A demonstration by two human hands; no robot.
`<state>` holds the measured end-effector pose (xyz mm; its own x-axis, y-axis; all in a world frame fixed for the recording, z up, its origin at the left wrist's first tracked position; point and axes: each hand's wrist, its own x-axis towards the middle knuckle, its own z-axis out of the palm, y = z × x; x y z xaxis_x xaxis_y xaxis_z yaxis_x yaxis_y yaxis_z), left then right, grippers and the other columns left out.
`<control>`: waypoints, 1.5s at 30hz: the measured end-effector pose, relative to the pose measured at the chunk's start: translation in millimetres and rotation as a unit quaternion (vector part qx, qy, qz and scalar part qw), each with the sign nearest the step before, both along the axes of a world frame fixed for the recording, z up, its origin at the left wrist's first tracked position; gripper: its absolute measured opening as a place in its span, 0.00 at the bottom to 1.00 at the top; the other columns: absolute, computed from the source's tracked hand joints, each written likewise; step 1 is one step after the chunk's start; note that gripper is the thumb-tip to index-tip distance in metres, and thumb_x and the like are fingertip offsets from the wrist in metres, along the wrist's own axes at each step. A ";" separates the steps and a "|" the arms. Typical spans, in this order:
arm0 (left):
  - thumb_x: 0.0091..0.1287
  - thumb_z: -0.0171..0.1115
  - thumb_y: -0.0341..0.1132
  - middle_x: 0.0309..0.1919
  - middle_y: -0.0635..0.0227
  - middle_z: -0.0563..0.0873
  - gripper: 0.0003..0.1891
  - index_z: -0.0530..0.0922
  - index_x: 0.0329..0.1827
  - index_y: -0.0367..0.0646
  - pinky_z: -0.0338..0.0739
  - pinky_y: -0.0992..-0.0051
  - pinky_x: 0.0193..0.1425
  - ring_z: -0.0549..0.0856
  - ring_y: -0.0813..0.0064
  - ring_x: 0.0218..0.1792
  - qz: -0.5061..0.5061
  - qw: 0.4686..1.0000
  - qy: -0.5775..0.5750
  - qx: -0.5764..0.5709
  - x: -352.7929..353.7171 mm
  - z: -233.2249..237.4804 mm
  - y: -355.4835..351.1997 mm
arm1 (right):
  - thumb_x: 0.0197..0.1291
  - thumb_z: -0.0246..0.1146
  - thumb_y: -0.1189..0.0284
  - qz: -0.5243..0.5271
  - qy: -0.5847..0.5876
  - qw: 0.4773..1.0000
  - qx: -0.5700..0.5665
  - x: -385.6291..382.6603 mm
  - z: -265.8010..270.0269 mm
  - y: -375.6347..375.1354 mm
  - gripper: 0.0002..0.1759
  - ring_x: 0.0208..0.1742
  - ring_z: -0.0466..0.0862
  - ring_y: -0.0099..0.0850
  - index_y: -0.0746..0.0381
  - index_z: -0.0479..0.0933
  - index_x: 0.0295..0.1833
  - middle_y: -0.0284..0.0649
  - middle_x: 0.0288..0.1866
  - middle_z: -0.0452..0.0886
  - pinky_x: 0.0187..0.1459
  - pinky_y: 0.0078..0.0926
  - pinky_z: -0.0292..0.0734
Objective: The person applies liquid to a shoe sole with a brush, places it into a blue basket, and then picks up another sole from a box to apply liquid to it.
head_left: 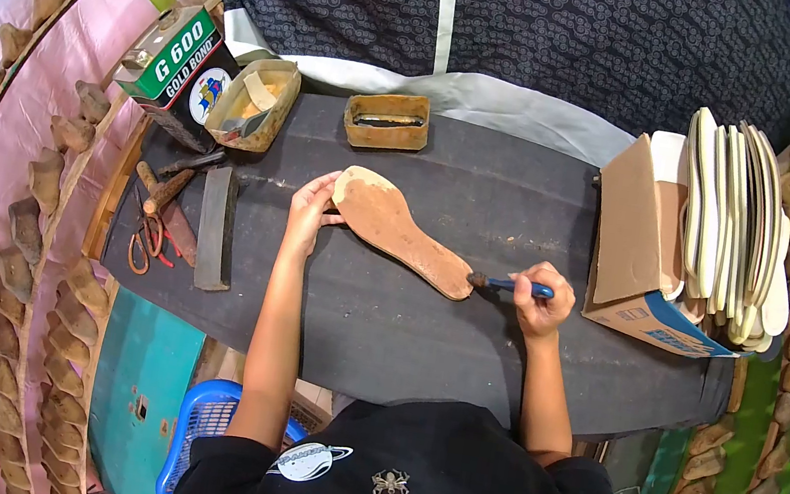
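Observation:
My left hand grips a shoe insole by its wide toe end, thumb on top and fingers curled around the edge. The insole is brown over most of its upper face, with a paler patch at the toe tip. It slants across the dark table cover, its narrow heel end pointing right. In my right hand is a small brush with a blue handle, the fingers closed around it. Its dark bristles meet the insole at the heel end. Part of the handle is hidden by my fingers.
At the back left stand a G 600 Gold Bond can and a stained tub. A hammer, scissors and a grey block lie left. A small tan container sits behind; a cardboard box with stacked insoles stands right.

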<state>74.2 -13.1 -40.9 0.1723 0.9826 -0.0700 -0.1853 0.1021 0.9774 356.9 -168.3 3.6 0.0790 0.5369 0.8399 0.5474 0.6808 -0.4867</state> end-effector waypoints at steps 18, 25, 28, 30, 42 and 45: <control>0.63 0.45 0.35 0.36 0.69 0.80 0.16 0.69 0.52 0.38 0.76 0.80 0.31 0.79 0.82 0.30 -0.006 1.000 0.013 -0.004 0.7 2.9 -0.6 | 0.38 0.60 0.83 -0.041 -0.079 0.993 0.080 -26.3 8.7 -9.6 0.12 0.12 0.71 0.28 0.61 0.64 0.26 0.36 0.14 0.70 0.13 0.21 0.64; 0.63 0.45 0.34 0.36 0.69 0.80 0.16 0.69 0.51 0.37 0.76 0.81 0.30 0.79 0.82 0.31 -0.010 1.000 0.020 0.002 1.7 4.6 -1.9 | 0.37 0.59 0.85 -0.082 -0.053 0.992 0.082 -22.3 2.5 -5.1 0.13 0.11 0.70 0.29 0.62 0.64 0.28 0.36 0.12 0.68 0.13 0.20 0.63; 0.63 0.45 0.34 0.37 0.69 0.80 0.16 0.69 0.51 0.38 0.76 0.81 0.30 0.79 0.82 0.31 -0.010 1.000 0.023 0.003 0.2 3.3 -0.9 | 0.35 0.61 0.84 -0.089 -0.120 0.982 0.116 -28.2 3.0 -10.9 0.14 0.11 0.70 0.28 0.61 0.63 0.28 0.35 0.14 0.70 0.12 0.20 0.64; 0.63 0.45 0.35 0.37 0.69 0.80 0.16 0.69 0.51 0.38 0.76 0.81 0.30 0.79 0.83 0.31 -0.010 1.000 0.021 0.004 1.3 2.4 -0.3 | 0.37 0.59 0.83 -0.059 -0.153 0.980 0.109 -32.0 8.3 -16.2 0.14 0.11 0.71 0.28 0.62 0.62 0.30 0.36 0.15 0.72 0.12 0.20 0.65; 0.63 0.45 0.35 0.37 0.69 0.80 0.16 0.69 0.51 0.38 0.76 0.81 0.29 0.79 0.83 0.31 -0.008 1.000 0.027 0.002 1.1 4.8 -1.0 | 0.43 0.59 0.83 -0.025 0.066 0.997 0.023 -35.0 -0.9 -14.7 0.10 0.11 0.70 0.28 0.63 0.63 0.26 0.38 0.12 0.70 0.14 0.19 0.64; 0.63 0.44 0.35 0.36 0.69 0.80 0.16 0.69 0.51 0.38 0.76 0.81 0.29 0.79 0.83 0.30 -0.011 1.000 0.018 -0.002 0.6 3.1 -0.5 | 0.43 0.59 0.83 -0.046 0.041 0.998 0.015 -24.9 1.0 -15.6 0.10 0.11 0.70 0.27 0.63 0.64 0.26 0.38 0.12 0.69 0.14 0.19 0.64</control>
<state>74.8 -13.6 -37.8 0.1907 0.9784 -0.0803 -0.1487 0.1096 0.9828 332.1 -183.9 4.6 0.1969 0.4987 0.8441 0.5672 0.6443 -0.5129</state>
